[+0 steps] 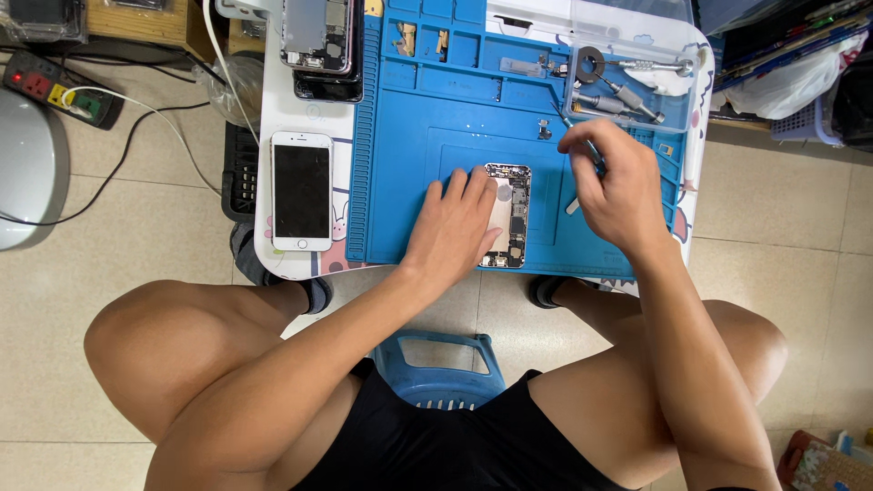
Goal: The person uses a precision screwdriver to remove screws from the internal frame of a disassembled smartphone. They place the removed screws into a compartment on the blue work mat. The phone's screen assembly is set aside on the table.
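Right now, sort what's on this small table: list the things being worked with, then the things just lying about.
In use:
- opened phone, held flat by the left hand
- blue-handled screwdriver, in the right hand's grip
- blue work mat under the phone

Lying about:
- white phone, screen dark
- stacked phone housings
- clear tray of tools
- power strip on the floor

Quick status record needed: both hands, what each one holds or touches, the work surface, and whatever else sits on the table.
left hand: flat on the opened phone, holding it down
right hand: gripping a blue-handled screwdriver, tip raised toward the far side of the mat
work surface: blue repair mat on a small white table
beside mat: white phone, screen up and dark
far right: clear tray with bits and tools
far left: stacked phone housings
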